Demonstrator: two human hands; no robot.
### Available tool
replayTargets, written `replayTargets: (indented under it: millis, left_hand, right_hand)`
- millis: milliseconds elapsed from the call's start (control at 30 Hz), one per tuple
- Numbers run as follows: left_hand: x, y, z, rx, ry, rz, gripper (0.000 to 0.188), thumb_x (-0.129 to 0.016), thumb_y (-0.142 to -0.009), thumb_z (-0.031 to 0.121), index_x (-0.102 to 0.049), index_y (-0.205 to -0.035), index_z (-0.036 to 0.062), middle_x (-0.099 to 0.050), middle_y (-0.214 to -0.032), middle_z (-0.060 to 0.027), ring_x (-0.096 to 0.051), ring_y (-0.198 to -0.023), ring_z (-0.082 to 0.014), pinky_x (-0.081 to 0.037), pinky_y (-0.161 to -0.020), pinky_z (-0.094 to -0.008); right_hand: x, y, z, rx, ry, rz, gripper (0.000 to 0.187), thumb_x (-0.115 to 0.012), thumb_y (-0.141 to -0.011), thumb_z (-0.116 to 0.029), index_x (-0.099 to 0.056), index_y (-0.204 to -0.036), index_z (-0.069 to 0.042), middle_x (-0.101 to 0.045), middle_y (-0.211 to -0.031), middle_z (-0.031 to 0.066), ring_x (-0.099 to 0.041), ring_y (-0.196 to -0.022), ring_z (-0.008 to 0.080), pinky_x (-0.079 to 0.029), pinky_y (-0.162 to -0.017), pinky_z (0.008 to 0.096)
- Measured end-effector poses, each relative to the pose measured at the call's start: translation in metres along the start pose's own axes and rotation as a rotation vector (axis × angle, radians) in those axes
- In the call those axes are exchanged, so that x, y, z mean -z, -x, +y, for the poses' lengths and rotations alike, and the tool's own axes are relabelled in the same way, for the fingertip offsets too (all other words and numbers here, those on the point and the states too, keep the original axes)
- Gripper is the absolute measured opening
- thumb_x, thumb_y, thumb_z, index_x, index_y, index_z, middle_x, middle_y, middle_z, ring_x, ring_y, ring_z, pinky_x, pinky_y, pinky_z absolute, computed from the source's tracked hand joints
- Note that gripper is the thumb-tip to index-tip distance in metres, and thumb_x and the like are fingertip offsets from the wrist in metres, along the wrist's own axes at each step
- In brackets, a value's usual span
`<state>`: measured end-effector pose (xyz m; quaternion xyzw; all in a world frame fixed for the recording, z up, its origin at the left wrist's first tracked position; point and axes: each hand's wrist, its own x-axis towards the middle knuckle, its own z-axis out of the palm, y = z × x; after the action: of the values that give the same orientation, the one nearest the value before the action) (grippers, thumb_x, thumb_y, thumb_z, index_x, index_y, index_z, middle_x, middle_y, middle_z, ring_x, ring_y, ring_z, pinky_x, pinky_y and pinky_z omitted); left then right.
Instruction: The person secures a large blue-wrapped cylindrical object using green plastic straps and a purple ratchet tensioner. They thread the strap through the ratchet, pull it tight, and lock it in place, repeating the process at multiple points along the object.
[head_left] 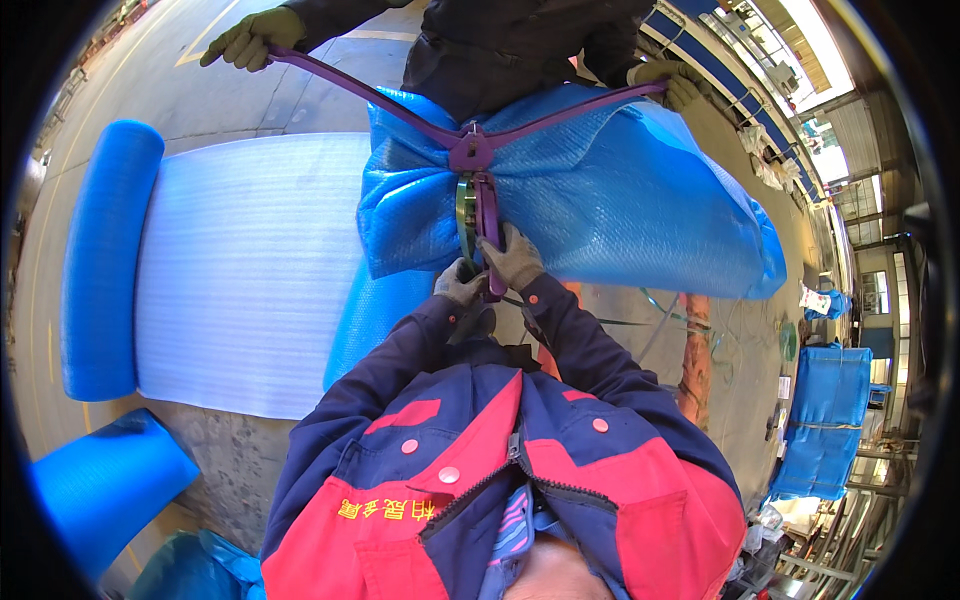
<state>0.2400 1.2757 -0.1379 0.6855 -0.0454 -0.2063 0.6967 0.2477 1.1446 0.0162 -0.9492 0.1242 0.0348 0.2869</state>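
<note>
A long-handled purple strapping tool (472, 152) rests against a bundle wrapped in blue bubble sheet (620, 205), its two arms spread wide. My right hand (513, 258), in a grey glove, closes on the lower purple end of the tool. Just left of it, my gloved left hand (461, 284) pinches a green strap (465, 215) that runs up beside the tool. The tips of my left fingers are partly hidden. Opposite me, a co-worker's gloved hand (250, 42) holds one handle end, and the co-worker's other gloved hand (672, 82) holds the other.
To the left, a blue roll (110, 260) lies by a spread white foam sheet (250, 275). Another blue sheet (105, 490) sits at lower left. Loose strap lies near an orange bar (695, 355). Blue-wrapped bundles (825, 420) stand at the right.
</note>
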Motion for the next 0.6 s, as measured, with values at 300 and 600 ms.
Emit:
replayTargets:
  millis: [300,600]
  left_hand:
    - [0.013,0.019,0.036,-0.028,0.222,0.098,0.022,-0.072,-0.093,0.022,-0.06,-0.095,0.0048,-0.064,-0.075,-0.0022,-0.059,-0.064,-0.0105,-0.049,-0.059,-0.0261]
    - [0.032,0.027,0.042,-0.046,0.398,0.156,0.02,-0.07,-0.095,0.021,-0.061,-0.095,0.0033,-0.063,-0.078,-0.0028,-0.06,-0.067,-0.0107,-0.052,-0.062,-0.0274]
  right_hand:
    - [-0.002,0.002,0.003,-0.115,-0.009,-0.032,0.086,-0.061,-0.085,-0.065,-0.048,-0.137,0.003,-0.058,-0.129,0.0304,-0.055,-0.122,0.0447,-0.043,-0.104,0.0472]
    - [-0.006,0.003,0.007,-0.159,-0.142,-0.061,0.085,-0.065,-0.08,-0.066,-0.052,-0.125,0.005,-0.063,-0.117,0.0314,-0.062,-0.111,0.0429,-0.05,-0.093,0.0473]
